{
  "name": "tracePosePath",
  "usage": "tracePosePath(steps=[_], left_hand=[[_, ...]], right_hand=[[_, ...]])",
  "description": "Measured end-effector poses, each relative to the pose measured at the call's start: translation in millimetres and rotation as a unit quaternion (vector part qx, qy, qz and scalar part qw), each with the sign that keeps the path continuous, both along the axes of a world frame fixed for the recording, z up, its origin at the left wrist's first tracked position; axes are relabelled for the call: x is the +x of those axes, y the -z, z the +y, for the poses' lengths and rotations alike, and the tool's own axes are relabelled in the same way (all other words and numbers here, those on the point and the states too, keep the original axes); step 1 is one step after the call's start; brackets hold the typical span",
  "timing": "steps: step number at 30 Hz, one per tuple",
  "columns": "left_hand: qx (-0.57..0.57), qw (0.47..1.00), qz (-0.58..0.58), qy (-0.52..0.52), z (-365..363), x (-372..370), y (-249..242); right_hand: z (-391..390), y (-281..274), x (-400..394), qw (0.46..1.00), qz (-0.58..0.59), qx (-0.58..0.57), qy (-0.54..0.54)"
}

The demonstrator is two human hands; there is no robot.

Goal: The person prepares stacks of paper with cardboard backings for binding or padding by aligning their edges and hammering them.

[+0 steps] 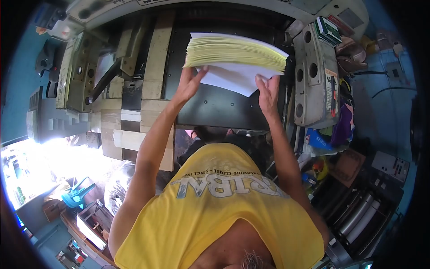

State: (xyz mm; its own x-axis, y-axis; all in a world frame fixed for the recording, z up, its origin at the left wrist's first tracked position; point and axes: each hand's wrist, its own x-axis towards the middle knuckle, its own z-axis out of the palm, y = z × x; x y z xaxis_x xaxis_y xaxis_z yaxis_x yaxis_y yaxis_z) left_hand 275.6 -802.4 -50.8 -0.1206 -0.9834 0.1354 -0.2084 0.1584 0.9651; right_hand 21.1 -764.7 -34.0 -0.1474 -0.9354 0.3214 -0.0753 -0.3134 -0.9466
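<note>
A thick stack of paper (235, 51), yellowish along its layered edge with a white sheet on the near side, is held up over a dark metal machine bed (215, 107). My left hand (191, 83) grips its left end, thumb toward me and the other fingers hidden behind. At the right end, my right hand (268, 89) holds the stack in the same way, its fingers partly out of sight. The sheets bow slightly, and the white lower face hangs tilted toward me.
Left of the bed are wooden boards (156, 58) and a dark lever (105, 80). A grey machine housing (313, 76) with round holes borders the right side, a green-and-white box (328, 31) on top. Cardboard (139, 139) lies at the front left.
</note>
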Motion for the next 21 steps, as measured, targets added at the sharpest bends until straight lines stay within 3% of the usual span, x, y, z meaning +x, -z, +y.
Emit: tracePosePath(steps=[2, 3, 4, 5, 6, 7, 9, 11, 14, 17, 20, 21], left_hand=[[-0.034, 0.999, 0.008, -0.002, -9.8, 2.0, 13.2], [-0.061, 0.998, 0.016, -0.002, -13.6, 1.6, 19.4], [-0.09, 0.996, 0.023, -0.002, -18.1, 2.1, 21.4], [-0.035, 0.998, 0.043, -0.008, -12.2, 2.5, 7.1], [-0.036, 0.994, 0.102, -0.031, -4.8, -1.5, -6.5], [-0.039, 0.985, 0.16, -0.055, 1.8, -9.9, -21.2], [-0.06, 0.98, 0.182, -0.061, -1.6, -16.6, -4.7], [-0.002, 0.988, 0.15, -0.035, -7.4, -20.1, 5.6], [-0.007, 0.992, 0.121, -0.018, -13.2, -23.4, -3.4], [-0.045, 0.989, 0.135, -0.033, -3.3, -23.9, -23.6], [-0.002, 0.994, 0.104, 0.012, -5.5, -20.7, -2.0], [-0.02, 0.994, 0.11, -0.016, -8.3, -27.3, 3.1]], right_hand=[[-12.3, -0.6, -8.3, 0.997, 0.075, 0.017, -0.01], [-13.7, -4.7, -0.7, 1.0, -0.019, -0.015, 0.003], [-15.2, -4.5, -3.0, 0.999, -0.027, -0.025, -0.002], [-14.2, -2.5, -7.9, 0.999, -0.034, -0.032, -0.006], [-11.7, 0.2, -11.4, 0.998, -0.04, -0.036, -0.011], [-7.7, -2.5, -3.9, 0.991, -0.126, -0.043, 0.004], [-11.2, 6.8, -12.2, 0.998, -0.055, 0.008, -0.021], [-12.1, 8.1, -16.5, 0.996, 0.05, 0.068, -0.011], [-13.8, -1.3, -10.8, 0.996, 0.069, 0.024, 0.052], [-6.7, -7.8, -8.9, 0.998, -0.056, -0.007, 0.024], [-8.4, 1.0, -9.8, 0.999, 0.015, 0.008, 0.032], [-11.3, 2.7, -10.9, 0.999, 0.039, 0.011, 0.034]])
